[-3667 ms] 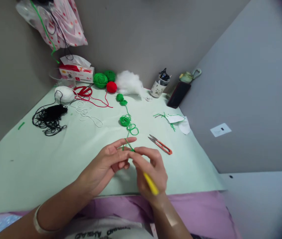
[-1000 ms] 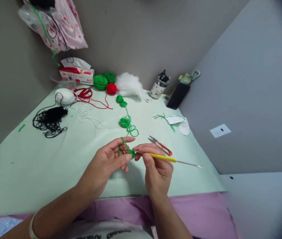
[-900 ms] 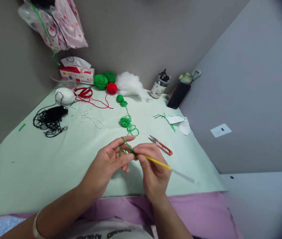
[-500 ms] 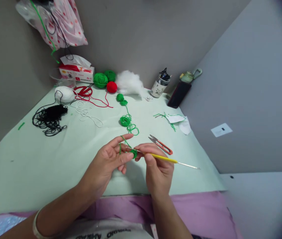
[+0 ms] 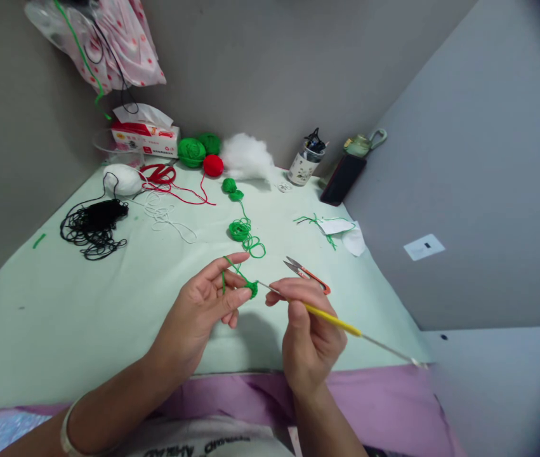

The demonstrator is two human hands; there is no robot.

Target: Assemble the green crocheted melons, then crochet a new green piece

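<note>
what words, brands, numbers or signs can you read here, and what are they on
Nothing can be quoted with confidence.
Tissue box: red and dark print on the front, too small and blurred to read.
Shirt: dark lettering at the bottom edge, too blurred to read.
Pen cup: dark marks on a pale wrap, too small to tell whether they include words.

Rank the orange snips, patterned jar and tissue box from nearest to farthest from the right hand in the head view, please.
1. Orange snips: just beyond the right hand, partly hidden behind it.
2. Patterned jar: far back, roughly straight ahead.
3. Tissue box: far back, well to the left.
</note>
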